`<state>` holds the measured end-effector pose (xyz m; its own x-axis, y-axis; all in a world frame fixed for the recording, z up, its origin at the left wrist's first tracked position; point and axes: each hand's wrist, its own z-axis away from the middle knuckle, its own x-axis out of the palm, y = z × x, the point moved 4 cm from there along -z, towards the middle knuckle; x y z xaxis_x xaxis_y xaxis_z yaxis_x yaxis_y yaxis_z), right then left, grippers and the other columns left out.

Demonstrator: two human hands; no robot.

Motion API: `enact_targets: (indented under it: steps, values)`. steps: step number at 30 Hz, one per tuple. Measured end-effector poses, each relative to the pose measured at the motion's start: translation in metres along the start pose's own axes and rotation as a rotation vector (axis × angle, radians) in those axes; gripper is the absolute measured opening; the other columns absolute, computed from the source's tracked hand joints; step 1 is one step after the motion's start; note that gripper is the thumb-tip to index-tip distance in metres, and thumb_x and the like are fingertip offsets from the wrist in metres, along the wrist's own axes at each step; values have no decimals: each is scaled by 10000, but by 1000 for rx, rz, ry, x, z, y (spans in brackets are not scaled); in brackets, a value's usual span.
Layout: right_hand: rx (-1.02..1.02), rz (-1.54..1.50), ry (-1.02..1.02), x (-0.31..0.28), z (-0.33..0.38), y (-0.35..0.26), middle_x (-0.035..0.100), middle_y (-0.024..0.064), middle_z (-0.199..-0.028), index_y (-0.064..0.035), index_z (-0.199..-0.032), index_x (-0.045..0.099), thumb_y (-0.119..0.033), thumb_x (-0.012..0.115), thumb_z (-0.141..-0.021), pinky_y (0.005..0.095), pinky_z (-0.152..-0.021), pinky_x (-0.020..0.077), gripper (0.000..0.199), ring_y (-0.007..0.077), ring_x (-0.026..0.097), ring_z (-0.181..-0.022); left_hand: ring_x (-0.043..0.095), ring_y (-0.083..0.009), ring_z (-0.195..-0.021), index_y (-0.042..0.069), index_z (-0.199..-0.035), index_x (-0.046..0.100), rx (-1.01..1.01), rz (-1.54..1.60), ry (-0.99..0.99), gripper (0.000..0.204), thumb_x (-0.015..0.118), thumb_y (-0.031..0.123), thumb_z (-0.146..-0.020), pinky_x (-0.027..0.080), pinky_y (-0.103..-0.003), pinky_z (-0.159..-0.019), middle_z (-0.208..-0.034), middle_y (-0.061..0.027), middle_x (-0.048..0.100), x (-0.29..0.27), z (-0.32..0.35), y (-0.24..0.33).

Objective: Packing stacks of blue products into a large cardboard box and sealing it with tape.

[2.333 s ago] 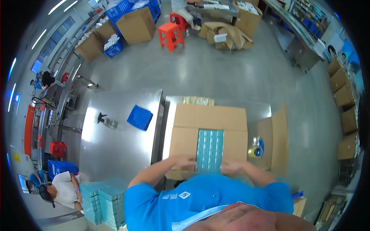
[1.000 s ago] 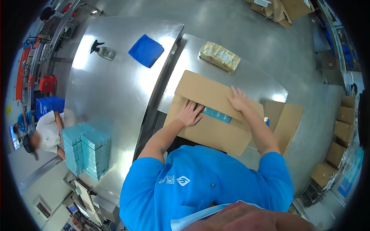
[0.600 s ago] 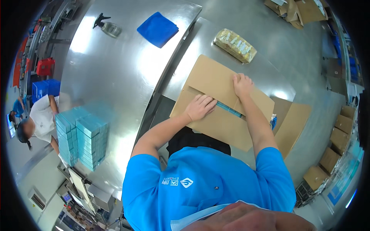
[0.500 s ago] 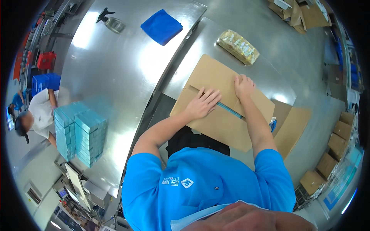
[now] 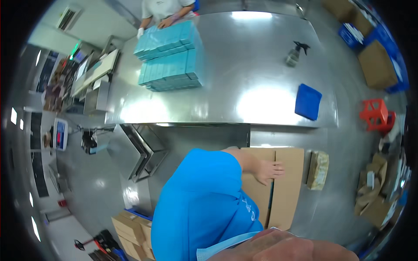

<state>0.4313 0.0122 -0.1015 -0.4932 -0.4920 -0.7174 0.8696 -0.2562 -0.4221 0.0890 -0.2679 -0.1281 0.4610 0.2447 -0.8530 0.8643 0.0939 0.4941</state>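
My left hand (image 5: pixel 266 170) rests on top of the cardboard box (image 5: pixel 288 187), palm down and spread rather than closed around anything, its fingers reaching across the narrow gap between the two top flaps. The box is at the near side of the scene, right of centre, just in front of my blue shirt (image 5: pixel 196 204), which hides part of it. Between the flaps a thin dark strip shows; I can't make out the contents through it. My right hand is out of view, so I cannot tell what its grip is.

Just right of the box lies a yellowish wrapped package (image 5: pixel 318 170). On the far side stands a wide metal table (image 5: pixel 222 93). Near its right end I see a folded blue cloth (image 5: pixel 308 102), and farther back a spray bottle (image 5: pixel 293 57), standing apart from the cloth. Towards the table's far left are stacks of small teal boxes (image 5: pixel 170 71), with a person in a white shirt (image 5: pixel 163 8) behind them, one hand on top of the stacks.
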Motion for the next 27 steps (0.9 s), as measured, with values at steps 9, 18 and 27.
enact_targets:
  steps: [9,18,27]
  values:
    - [-241,193,-190,47,-49,-120,644,248,-1430,-31,-1441,632,-549,469,-1076,517,-1040,513,654,446,629,-1269,339,-419,-1533,8,-1440,565,-133,127,-29,717,662,512,-940,198,-599,-1285,-1597,-252,426,-25,-11,-5]
    - [-327,328,-251,63,-29,-139,643,240,-1437,-36,-1444,631,-552,467,-1077,514,-1054,504,655,442,623,-1279,627,-457,-1231,30,-1456,527,-1120,347,134,779,695,558,-908,533,-567,-1002,-1357,-299,605,-86,1,-48]
    - [-349,397,-140,21,-46,-149,641,232,-1443,-41,-1448,631,-556,466,-1077,510,-1067,496,656,437,618,-1290,621,-406,-1229,4,-1341,579,-1131,251,162,654,627,544,-974,508,-565,-1002,-1319,-267,628,-75,6,-44]
